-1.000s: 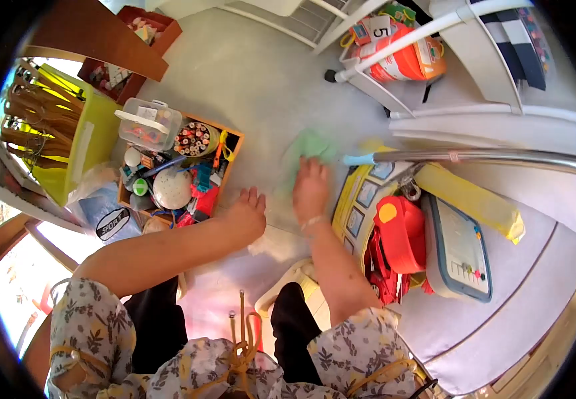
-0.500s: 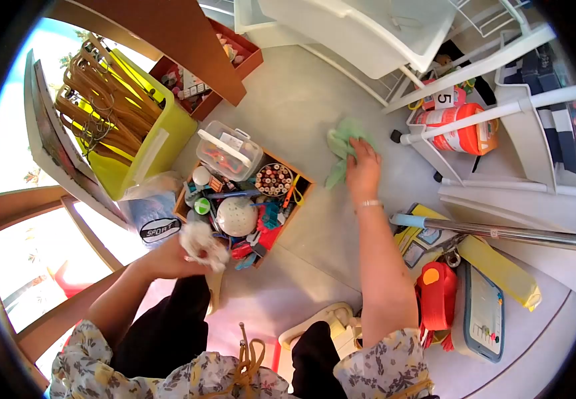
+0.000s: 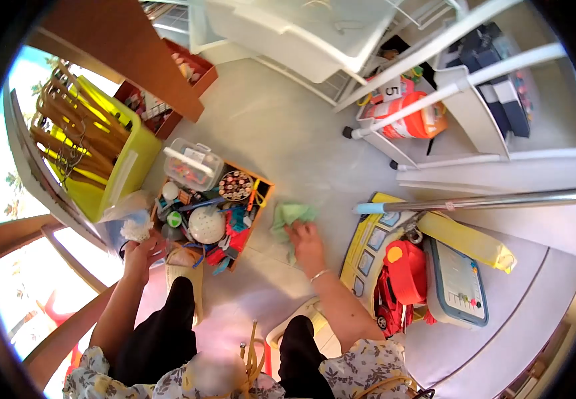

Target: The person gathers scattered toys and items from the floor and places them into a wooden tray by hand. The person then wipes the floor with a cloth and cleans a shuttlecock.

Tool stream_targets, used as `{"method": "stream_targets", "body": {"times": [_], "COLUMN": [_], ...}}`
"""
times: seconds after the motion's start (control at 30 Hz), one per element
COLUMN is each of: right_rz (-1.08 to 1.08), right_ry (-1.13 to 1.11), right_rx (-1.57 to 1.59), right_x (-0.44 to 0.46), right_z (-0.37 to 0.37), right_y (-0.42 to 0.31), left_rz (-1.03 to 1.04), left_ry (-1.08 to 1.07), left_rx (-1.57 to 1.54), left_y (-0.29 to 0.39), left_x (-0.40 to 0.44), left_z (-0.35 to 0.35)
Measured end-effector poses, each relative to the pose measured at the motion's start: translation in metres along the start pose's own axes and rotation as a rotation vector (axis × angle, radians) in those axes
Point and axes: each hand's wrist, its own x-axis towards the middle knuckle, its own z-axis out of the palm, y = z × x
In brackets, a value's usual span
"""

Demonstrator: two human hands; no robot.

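My right hand (image 3: 306,247) presses a light green cloth (image 3: 293,218) onto the grey floor, its fingers bent over the cloth's near edge. To its left stands a shallow wooden box (image 3: 264,193) packed with small things: a white dotted ball (image 3: 206,224), a round holder of pencils (image 3: 236,185) and a clear lidded case (image 3: 193,165). Beside the box's left side, my left hand (image 3: 140,258) is closed on a white crumpled, fluffy bundle (image 3: 136,228). Whether that is cloth or something else, I cannot tell.
A lime-green bin (image 3: 125,169) of wooden hangers stands at the left. White wheeled shelving (image 3: 461,90) and a white drawer unit (image 3: 301,40) rise at the back. A metal pole (image 3: 487,199), a red bag (image 3: 405,272) and a drawing board (image 3: 457,286) lie at the right.
My right hand has dragged the green cloth across the floor toward me. My left hand has moved left with the white bundle, away from the box's front. The whole view has shifted.
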Motion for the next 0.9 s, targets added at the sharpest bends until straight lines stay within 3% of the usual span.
{"method": "stream_targets", "body": {"times": [0.17, 0.27, 0.3, 0.33, 0.4, 0.53, 0.8, 0.9], "right_rz": [-0.043, -0.094, -0.018, -0.043, 0.165, 0.254, 0.145, 0.122], "right_ry": [-0.126, -0.091, -0.092, -0.076, 0.074, 0.219, -0.037, -0.036], "right_rx": [0.127, 0.095, 0.222, 0.239, 0.27, 0.258, 0.231, 0.216], "right_x": [-0.044, -0.049, -0.049, -0.038, -0.026, 0.0, -0.021, -0.027], "right_z": [-0.008, -0.005, 0.001, 0.001, -0.001, 0.001, -0.002, -0.003], "right_y": [-0.033, -0.041, -0.042, -0.041, -0.041, -0.025, -0.032, -0.035], "left_rz": [0.031, 0.1, 0.154, 0.116, 0.1, 0.166, 0.201, 0.285], "left_ry": [0.199, 0.259, 0.265, 0.233, 0.215, 0.236, 0.118, 0.074], "left_rx": [-0.062, -0.01, -0.019, -0.005, 0.06, 0.093, 0.186, 0.205], "left_y": [-0.005, -0.009, -0.004, -0.011, -0.019, -0.015, -0.007, 0.005], "left_x": [0.009, 0.016, 0.011, 0.021, 0.024, 0.023, 0.03, 0.033], "left_z": [0.013, 0.017, 0.027, 0.016, 0.011, 0.018, 0.051, 0.087]}}
